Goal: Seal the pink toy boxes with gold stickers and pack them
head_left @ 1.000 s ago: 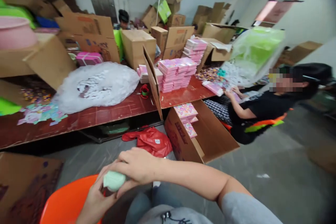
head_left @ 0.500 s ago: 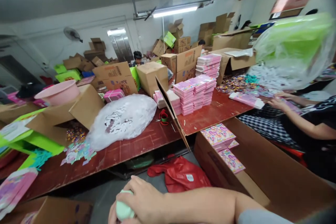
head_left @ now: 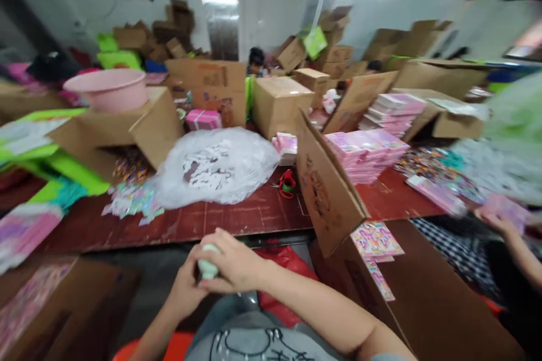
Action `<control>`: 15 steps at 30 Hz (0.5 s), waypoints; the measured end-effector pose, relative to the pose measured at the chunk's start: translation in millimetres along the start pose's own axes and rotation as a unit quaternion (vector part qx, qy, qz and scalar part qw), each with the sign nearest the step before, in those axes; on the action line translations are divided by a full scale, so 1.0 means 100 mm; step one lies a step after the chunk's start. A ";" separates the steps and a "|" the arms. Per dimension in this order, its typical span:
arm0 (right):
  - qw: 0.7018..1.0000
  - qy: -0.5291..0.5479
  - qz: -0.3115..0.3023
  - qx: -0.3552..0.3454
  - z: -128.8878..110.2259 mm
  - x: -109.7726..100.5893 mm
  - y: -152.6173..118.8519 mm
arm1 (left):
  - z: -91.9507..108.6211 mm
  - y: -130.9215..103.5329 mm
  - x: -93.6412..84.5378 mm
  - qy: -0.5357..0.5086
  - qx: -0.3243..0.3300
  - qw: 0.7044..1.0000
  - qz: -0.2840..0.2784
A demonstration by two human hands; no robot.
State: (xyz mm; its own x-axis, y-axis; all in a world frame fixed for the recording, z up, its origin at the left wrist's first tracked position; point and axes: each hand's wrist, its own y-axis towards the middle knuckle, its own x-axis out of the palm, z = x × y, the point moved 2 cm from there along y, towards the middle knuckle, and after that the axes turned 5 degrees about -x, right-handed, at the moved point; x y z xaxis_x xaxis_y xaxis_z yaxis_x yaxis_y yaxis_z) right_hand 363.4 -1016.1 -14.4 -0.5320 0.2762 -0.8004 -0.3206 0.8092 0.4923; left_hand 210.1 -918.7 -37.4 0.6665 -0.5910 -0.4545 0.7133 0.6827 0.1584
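Observation:
A pale green rounded object point(head_left: 209, 261) is held between my two hands, low in the middle of the view, in front of the table's edge. My right hand point(head_left: 235, 262) wraps over its top and side. On its lower left side, my left hand point(head_left: 186, 287) has its fingers closed round it, partly hidden. Beyond my hands lies the dark red table point(head_left: 249, 217), with a clear plastic bag of white pieces point(head_left: 220, 166) and red-handled scissors point(head_left: 287, 183) on it.
Open cartons stand left point(head_left: 97, 293) and right point(head_left: 449, 293) of me. A cardboard flap point(head_left: 326, 186) sticks up before stacked pink boxes point(head_left: 364, 152). A pink basin point(head_left: 110, 90) sits at the left. At the right edge, another person's hand point(head_left: 495, 220) holds a pink package.
The view has swung right and down. Both my hands and the green object now appear higher in the picture, and my left forearm has come into sight.

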 end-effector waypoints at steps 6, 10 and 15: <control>0.991 0.124 0.044 0.026 -0.15 0.18 0.06 | -0.19 -0.26 -0.11 -0.095 -0.014 0.995 -0.010; 0.988 0.149 0.022 -0.041 -0.31 0.12 0.32 | -0.33 -0.32 -0.36 -0.159 -0.003 0.986 -0.043; 0.985 0.153 0.034 -0.077 -0.32 0.10 1.02 | -0.63 -0.10 -0.73 -0.242 -0.003 0.967 -0.080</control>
State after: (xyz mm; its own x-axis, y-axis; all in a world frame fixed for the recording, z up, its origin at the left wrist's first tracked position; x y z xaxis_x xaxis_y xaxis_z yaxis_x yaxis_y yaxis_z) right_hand 300.2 -947.4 38.8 -0.7597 0.1391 -0.6352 -0.3785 0.6997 0.6059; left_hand 140.1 -855.5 -60.8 0.5728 -0.8196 -0.0098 0.8150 0.5682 0.1136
